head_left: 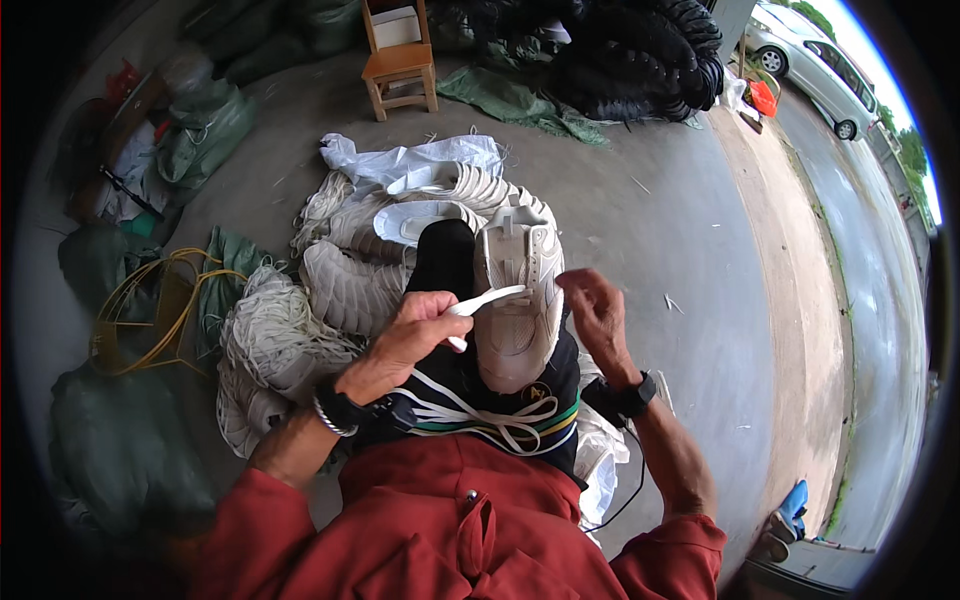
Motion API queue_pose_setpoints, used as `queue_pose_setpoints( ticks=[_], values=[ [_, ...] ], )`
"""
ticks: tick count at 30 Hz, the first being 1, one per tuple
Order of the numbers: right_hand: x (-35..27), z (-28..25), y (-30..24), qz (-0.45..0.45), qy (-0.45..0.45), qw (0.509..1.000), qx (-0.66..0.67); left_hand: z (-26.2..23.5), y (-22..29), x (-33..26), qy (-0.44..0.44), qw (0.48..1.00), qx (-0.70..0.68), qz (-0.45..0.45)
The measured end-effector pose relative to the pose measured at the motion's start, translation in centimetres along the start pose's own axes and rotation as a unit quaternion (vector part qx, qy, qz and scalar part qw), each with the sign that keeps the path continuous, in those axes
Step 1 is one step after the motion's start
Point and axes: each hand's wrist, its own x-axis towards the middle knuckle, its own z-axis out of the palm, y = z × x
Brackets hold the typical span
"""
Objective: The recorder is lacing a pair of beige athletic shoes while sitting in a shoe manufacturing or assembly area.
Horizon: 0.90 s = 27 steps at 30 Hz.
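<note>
A white shoe (pixel 518 300) lies on the person's lap, toe pointing toward the body, resting on dark cloth with striped trim. The left hand (pixel 405 335) has its fingers curled closed around a flat white lace (pixel 483 300), whose free end reaches across onto the upper of the shoe. The right hand (pixel 597 315) is just beside the shoe's right edge, fingers bent and loosely apart; whether they pinch anything cannot be told. More white laces (pixel 480 410) lie looped across the lap below the shoe. Beyond the knees, a pile of white shoes (pixel 400 230) sits on the concrete floor (pixel 660 220), with bundles of white cord (pixel 270 340) to the left. Farther off stand a wooden chair (pixel 400 65) and a heap of black netting (pixel 630 55).
</note>
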Motion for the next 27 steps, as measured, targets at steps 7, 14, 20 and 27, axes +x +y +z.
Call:
queue_pose_setpoints(
  ticks=[7, 14, 20, 27],
  values=[
    [-3.6, 4.3, -3.4, -0.174, -0.134, 0.974, -0.056, -1.5, 7.5, -4.9, 0.004, 0.993, -0.077, 0.094],
    [-0.2, 2.9, -1.0, -0.181, -0.004, 0.958, -0.223, -8.8, 5.0, -3.7, 0.289, 0.938, 0.018, 0.189],
    [1.7, 3.0, -1.3, -0.212, -0.080, 0.918, -0.326, -5.8, -5.0, 0.3, 0.299, 0.818, 0.428, 0.241],
    [2.6, 3.3, -1.4, -0.226, -0.135, 0.890, -0.374, 1.6, -3.8, 5.6, 0.149, 0.767, 0.523, 0.341]
  ],
)
